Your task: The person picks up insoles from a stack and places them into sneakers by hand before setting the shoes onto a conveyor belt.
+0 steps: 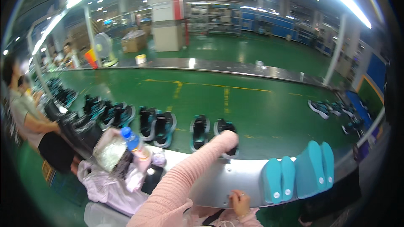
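My left hand [229, 139] reaches forward to a black and teal sneaker [227, 127] with a white sole, on the green surface beyond the table edge. Its fingers are hidden at the shoe opening. Just left of it stands a matching sneaker [199, 132]. Near my body, my right hand [240, 204] rests low over the metal worktop [219, 180], fingers curled; whether they hold anything is hidden. To its right lie teal insoles [272, 180] with round white marks, and a taller stack of teal insoles [309, 172] beside them.
More sneakers [158, 126] line up leftward, and others [330, 108] lie far right. At left are a bottle with a blue cap [135, 143], a dark phone-like slab [152, 179], a pale cloth [109, 189] and black bags [80, 128]. A person [31, 117] stands far left.
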Tool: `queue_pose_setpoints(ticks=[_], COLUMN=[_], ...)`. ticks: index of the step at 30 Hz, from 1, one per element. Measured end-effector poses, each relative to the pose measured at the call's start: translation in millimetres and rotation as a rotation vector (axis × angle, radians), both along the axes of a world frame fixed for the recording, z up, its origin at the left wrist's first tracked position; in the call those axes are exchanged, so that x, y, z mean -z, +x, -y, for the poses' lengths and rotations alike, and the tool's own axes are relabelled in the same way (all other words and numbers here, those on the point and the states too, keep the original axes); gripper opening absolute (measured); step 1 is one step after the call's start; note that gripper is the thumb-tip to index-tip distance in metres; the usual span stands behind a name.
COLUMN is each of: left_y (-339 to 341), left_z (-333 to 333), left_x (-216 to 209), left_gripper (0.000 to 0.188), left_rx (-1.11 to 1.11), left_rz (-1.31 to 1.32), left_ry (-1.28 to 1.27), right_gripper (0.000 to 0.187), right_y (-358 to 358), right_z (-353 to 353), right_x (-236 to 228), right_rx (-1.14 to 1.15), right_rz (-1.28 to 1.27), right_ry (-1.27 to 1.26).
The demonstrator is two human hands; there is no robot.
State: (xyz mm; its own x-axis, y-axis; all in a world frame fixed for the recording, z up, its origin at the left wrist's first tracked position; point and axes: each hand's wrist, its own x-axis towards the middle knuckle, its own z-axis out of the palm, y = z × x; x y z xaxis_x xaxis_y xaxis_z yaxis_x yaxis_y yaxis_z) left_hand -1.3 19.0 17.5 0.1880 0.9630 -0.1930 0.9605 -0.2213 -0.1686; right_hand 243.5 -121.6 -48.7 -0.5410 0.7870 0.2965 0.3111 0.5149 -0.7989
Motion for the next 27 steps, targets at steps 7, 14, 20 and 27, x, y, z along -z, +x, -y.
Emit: queue_pose_setpoints(ticks=[7, 14, 20, 27], left_y=[-42.6, -15.4, -15.7, -28.1], left_z=[-22.6, -10.8, -14.4, -5.1], left_x=[17.6, -27.4, -22.1, -29.0], left_gripper=[0.025, 0.032, 0.032, 0.027], left_rx=[-0.161, -0.27, -0.319, -0.407], left_rz=[-0.148, -0.314, -0.34, -0.197], left_ry=[-0.309, -0.43, -0.506, -0.368], right_gripper=[0.016, 0.015, 0.017, 0.017], right_y=[-15.2, -13.8, -13.8, -23.7], right_z=[2.6, 6.3, 0.9, -2.0], right_x=[6.8, 0.7, 16.7, 59.9], right_rx=[-0.021, 0.039, 0.002, 0.047], right_rz=[-0.048, -0.084, -0.037, -0.112], right_ry=[0.148, 0.211, 0.164, 0.216])
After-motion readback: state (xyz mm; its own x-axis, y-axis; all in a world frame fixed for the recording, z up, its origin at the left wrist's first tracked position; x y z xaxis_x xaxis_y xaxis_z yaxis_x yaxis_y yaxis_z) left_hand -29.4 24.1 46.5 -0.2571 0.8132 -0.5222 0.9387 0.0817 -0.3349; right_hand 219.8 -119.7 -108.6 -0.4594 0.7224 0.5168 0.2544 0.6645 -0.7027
